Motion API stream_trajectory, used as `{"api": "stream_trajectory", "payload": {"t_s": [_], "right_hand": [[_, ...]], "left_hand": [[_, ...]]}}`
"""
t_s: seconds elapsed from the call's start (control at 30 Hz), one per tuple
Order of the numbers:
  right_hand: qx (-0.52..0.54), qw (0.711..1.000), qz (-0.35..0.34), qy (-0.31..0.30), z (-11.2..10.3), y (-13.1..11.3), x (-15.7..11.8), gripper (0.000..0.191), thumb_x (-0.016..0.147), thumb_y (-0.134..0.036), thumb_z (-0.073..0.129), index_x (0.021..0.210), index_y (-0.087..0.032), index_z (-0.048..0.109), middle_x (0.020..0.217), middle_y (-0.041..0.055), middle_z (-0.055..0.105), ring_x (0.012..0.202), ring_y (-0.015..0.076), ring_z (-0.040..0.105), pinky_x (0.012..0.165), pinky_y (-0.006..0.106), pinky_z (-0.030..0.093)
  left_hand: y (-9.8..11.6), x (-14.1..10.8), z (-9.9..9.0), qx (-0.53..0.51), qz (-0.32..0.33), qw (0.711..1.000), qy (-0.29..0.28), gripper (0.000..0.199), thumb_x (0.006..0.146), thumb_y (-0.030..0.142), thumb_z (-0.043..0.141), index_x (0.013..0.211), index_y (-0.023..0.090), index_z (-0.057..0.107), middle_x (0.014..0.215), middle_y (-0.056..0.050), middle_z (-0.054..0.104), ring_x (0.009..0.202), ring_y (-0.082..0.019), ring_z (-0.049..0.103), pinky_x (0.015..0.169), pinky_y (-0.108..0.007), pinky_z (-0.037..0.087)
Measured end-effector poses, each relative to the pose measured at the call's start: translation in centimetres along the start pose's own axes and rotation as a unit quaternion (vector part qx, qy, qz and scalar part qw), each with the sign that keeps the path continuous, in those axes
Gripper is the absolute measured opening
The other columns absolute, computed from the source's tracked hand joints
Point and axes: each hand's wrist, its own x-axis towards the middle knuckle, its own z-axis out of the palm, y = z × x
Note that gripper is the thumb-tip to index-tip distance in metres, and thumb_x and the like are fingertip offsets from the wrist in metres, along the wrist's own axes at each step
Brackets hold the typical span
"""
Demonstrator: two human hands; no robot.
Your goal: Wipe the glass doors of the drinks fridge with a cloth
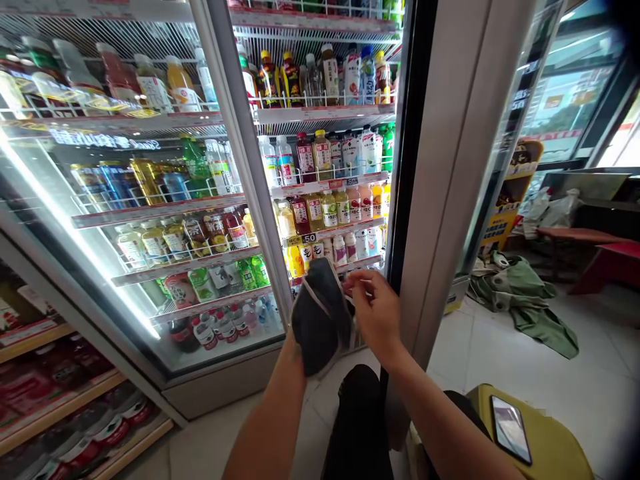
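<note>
I'm seeing dark grey, pale-trimmed fabric piece (320, 327) hiding left hand, can't tell grip; right hand (376, 308) curling beside it, pinch unclear.

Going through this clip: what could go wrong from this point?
The dark cloth item covers the left hand, hiding its grip, so a slip might be hard to spot near the right hand.

The phone lies loose on the yellow-green seat; a bump could knock it off.

The green fabric heaped on the floor might trip someone.
</note>
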Motion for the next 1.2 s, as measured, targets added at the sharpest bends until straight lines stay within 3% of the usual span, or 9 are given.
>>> {"api": "stream_trajectory", "payload": {"t_s": [0.2,0.3,0.47,0.6,0.7,0.8,0.97,1.07,1.2], "right_hand": [[-0.047,0.992,-0.066,-0.099,-1.2,0.1,-1.4,0.029,0.089,-0.033,0.049,0.116,-0.025,0.056,0.116,0.0071,0.063,0.104,0.0196,0.061,0.086,0.037,0.053],[-0.050,0.978,0.017,-0.200,-1.4,1.8,-2.3,0.065,0.078,-0.045,0.066,0.135,-0.026,0.041,0.130,0.0095,0.056,0.108,0.0227,0.059,0.090,0.042,0.051],[0.107,0.929,0.161,-0.316,-0.4,4.7,-2.6,0.035,0.078,-0.048,0.064,0.097,-0.019,0.062,0.085,0.0021,0.068,0.079,0.0170,0.064,0.073,0.032,0.052],[0.187,0.955,0.150,-0.176,0.1,4.4,-1.8,0.030,0.083,-0.047,0.057,0.095,-0.020,0.060,0.085,0.0012,0.067,0.079,0.0150,0.064,0.068,0.028,0.052],[0.183,0.968,0.135,-0.102,0.4,4.5,-0.8,0.032,0.087,-0.048,0.051,0.105,-0.021,0.056,0.092,0.0037,0.068,0.081,0.0164,0.065,0.065,0.028,0.054],[0.089,0.985,0.121,-0.088,0.0,4.6,-0.7,0.030,0.089,-0.044,0.048,0.105,-0.020,0.057,0.095,0.0062,0.069,0.080,0.0178,0.066,0.066,0.032,0.056],[-0.158,0.974,-0.149,-0.060,-4.1,1.6,-2.6,0.032,0.089,-0.027,0.051,0.121,-0.029,0.055,0.112,0.0067,0.065,0.105,0.0238,0.062,0.089,0.045,0.054],[-0.321,0.900,-0.248,0.156,-7.0,0.2,-2.3,0.080,0.074,-0.037,0.073,0.141,-0.033,0.030,0.144,0.0110,0.037,0.138,0.0378,0.028,0.106,0.067,0.032],[-0.401,0.886,-0.150,0.177,-9.8,1.6,0.0,0.117,0.069,-0.050,0.074,0.149,-0.022,-0.007,0.155,0.0187,0.009,0.143,0.0423,0.011,0.104,0.071,0.025]], "left_hand": [[0.4,-0.1,2.0,-0.120,0.019,0.991,0.053,0.033,0.081,0.051,0.062,0.097,0.023,0.067,0.092,-0.004,0.071,0.099,-0.021,0.066,0.084,-0.033,0.056],[2.8,-0.5,3.8,-0.145,0.061,0.986,0.058,0.034,0.085,0.050,0.058,0.106,0.025,0.064,0.099,-0.003,0.071,0.104,-0.021,0.064,0.086,-0.033,0.055],[4.9,-0.5,4.0,-0.090,0.113,0.988,0.053,0.042,0.086,0.058,0.051,0.113,0.027,0.061,0.109,-0.004,0.069,0.107,-0.021,0.063,0.086,-0.036,0.054],[3.3,-0.7,1.9,-0.077,0.041,0.995,0.057,0.052,0.078,0.066,0.056,0.108,0.024,0.063,0.103,-0.005,0.071,0.100,-0.022,0.066,0.083,-0.035,0.055],[0.3,-2.1,0.6,-0.075,-0.099,0.992,-0.030,0.060,0.070,0.070,0.062,0.101,0.019,0.066,0.095,-0.009,0.073,0.096,-0.026,0.068,0.081,-0.038,0.056],[-2.1,-3.2,0.4,-0.054,-0.119,0.990,-0.058,0.048,0.063,0.049,0.080,0.099,0.021,0.066,0.089,-0.006,0.074,0.091,-0.024,0.069,0.080,-0.036,0.056],[-2.7,-2.0,0.9,-0.031,-0.042,0.998,0.033,0.045,0.053,0.021,0.087,0.093,0.018,0.067,0.084,-0.002,0.074,0.072,-0.017,0.070,0.070,-0.028,0.056],[-2.5,-0.4,1.7,-0.046,0.000,0.997,0.070,0.045,0.052,0.021,0.087,0.092,0.019,0.067,0.081,0.000,0.074,0.071,-0.016,0.070,0.069,-0.029,0.056],[-3.0,0.8,4.1,-0.062,0.014,0.995,0.071,0.051,0.051,0.021,0.087,0.098,0.021,0.066,0.081,0.001,0.074,0.071,-0.016,0.070,0.070,-0.030,0.056]]}}
